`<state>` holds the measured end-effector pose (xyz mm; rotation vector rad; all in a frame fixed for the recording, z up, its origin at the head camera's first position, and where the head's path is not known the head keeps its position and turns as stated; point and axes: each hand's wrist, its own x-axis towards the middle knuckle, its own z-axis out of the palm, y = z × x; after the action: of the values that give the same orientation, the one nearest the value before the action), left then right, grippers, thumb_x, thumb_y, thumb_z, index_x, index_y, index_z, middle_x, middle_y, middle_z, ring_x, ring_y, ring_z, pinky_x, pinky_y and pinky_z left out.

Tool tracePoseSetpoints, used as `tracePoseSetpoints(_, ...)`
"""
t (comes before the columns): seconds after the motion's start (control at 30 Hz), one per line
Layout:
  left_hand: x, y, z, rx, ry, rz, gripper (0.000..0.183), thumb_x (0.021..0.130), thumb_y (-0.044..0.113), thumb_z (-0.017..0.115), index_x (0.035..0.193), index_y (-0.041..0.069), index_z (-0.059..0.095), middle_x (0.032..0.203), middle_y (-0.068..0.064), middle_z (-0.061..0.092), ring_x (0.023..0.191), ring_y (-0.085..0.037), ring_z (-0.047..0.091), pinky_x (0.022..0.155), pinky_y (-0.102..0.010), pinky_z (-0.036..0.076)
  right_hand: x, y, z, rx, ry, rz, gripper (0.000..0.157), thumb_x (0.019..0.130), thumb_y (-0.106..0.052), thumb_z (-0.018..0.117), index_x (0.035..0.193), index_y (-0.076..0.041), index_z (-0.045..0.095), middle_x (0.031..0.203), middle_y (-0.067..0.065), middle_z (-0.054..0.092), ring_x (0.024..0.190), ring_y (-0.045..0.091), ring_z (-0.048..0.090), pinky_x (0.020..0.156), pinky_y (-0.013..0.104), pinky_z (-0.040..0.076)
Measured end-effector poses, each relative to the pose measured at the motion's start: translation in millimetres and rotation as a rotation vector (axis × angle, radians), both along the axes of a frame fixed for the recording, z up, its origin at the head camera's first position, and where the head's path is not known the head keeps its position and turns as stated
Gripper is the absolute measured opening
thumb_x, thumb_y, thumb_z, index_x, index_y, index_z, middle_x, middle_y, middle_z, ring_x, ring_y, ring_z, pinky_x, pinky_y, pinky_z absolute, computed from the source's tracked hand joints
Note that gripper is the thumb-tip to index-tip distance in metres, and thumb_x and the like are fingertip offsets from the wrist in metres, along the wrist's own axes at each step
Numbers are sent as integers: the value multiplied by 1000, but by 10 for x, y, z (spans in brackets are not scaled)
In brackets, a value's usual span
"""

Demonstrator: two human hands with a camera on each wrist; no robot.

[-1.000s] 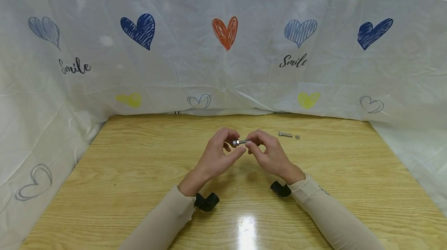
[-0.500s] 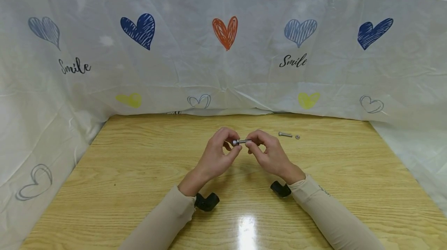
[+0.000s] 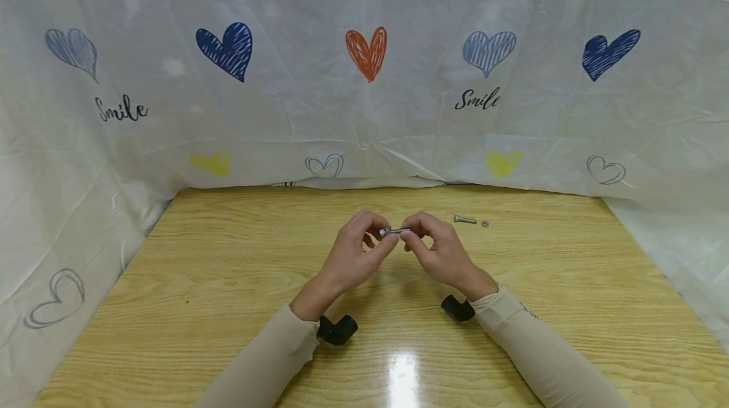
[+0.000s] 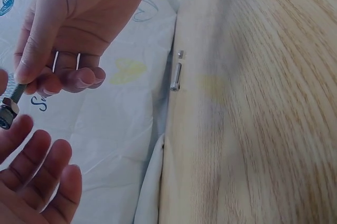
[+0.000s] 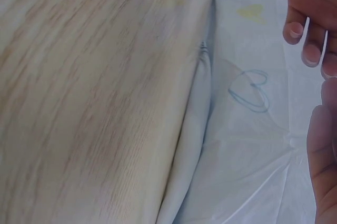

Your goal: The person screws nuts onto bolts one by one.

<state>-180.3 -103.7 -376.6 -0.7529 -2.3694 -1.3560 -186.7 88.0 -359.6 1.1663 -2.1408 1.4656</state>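
My right hand (image 3: 447,256) pinches the threaded end of a metal bolt (image 3: 398,231) between thumb and fingers, above the table. The bolt lies roughly level, its round head toward the left. A hex nut (image 4: 9,104) sits on its shank close to the head. My left hand (image 3: 354,253) has thumb and index finger at this nut, one on each side, with its other fingers loosely bent. In the left wrist view the right hand (image 4: 79,29) holds the bolt from above. The right wrist view shows only parts of both hands, and the bolt is hidden there.
A second bolt (image 3: 466,219) lies on the wooden table (image 3: 228,281), right of the hands, with a loose nut (image 3: 485,223) beside it. Behind the table hangs a white cloth (image 3: 421,123) printed with hearts. Black curved pieces (image 3: 337,330) sit at both wrists.
The left thumb has drawn back from along the shank to the nut, then slid a little right again. The right hand and its hold on the bolt look the same.
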Motion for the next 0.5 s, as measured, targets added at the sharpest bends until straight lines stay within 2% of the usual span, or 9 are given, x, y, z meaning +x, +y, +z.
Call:
tracePoseSetpoints(0.13,-4,-2,10,12,46,-22,24,87,14,71,106,9,57,97,-1,56,84,-20,57,68,-35,51,1,-3,1,3,8,-7,2,92,4,58,94,5,59,76,6,60,67,30,60,57,31,46)
tracePoseSetpoints(0.3,-19,0,9,11,131,-45,25,85,0,70,104,6,56,99,-5,56,83,-15,56,66,-32,52,0,-7,3,7,1,-11,3,91,6,59,94,7,59,75,6,60,66,29,60,58,27,45)
tracePoseSetpoints(0.5,-19,-3,5,22,138,-29,17,86,2,69,98,7,58,94,-3,56,82,-17,56,65,-33,52,-8,-11,-5,4,-3,-8,4,93,2,58,94,7,59,75,6,60,66,29,60,57,27,45)
